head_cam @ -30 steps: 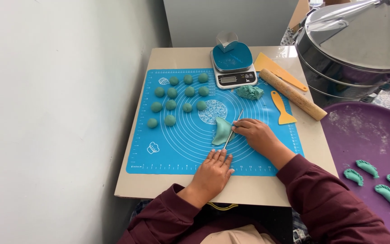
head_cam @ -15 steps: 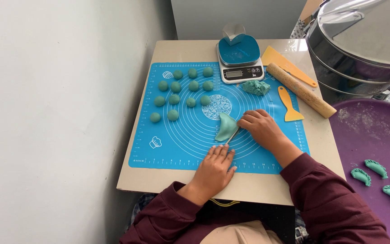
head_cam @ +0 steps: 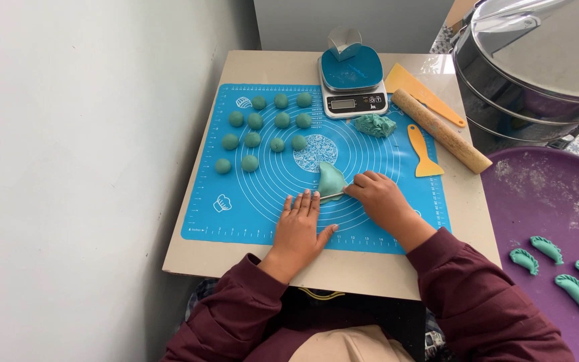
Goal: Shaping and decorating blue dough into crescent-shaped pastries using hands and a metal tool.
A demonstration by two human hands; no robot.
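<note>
Left third of frame: bare pale wall. Centre: small beige table (head_cam: 236, 258) carrying a blue baking mat (head_cam: 249, 208). Upper left of the mat, twelve green dough balls (head_cam: 254, 121) in loose rows.

Left hand (head_cam: 299, 228), lower centre: palm down, flat on the mat, fingers spread and straight, gripping nothing; fingertips just beside the folded green dough piece (head_cam: 332, 179).

Right hand (head_cam: 380, 200), right of centre: fingers curled closed, pinching a thin tool (head_cam: 335, 195) whose tip touches the dough piece's lower edge. Tool mostly hidden by the fingers; kind cannot be told.

Above: kitchen scale (head_cam: 353, 84), dough lump (head_cam: 374, 125), yellow scraper (head_cam: 422, 151), wooden rolling pin (head_cam: 440, 129).

Right edge: steel steamer (head_cam: 531, 74), cut off by the frame; purple tray (head_cam: 544, 208), partly cut off, with four crimped green dumplings (head_cam: 547, 248).
</note>
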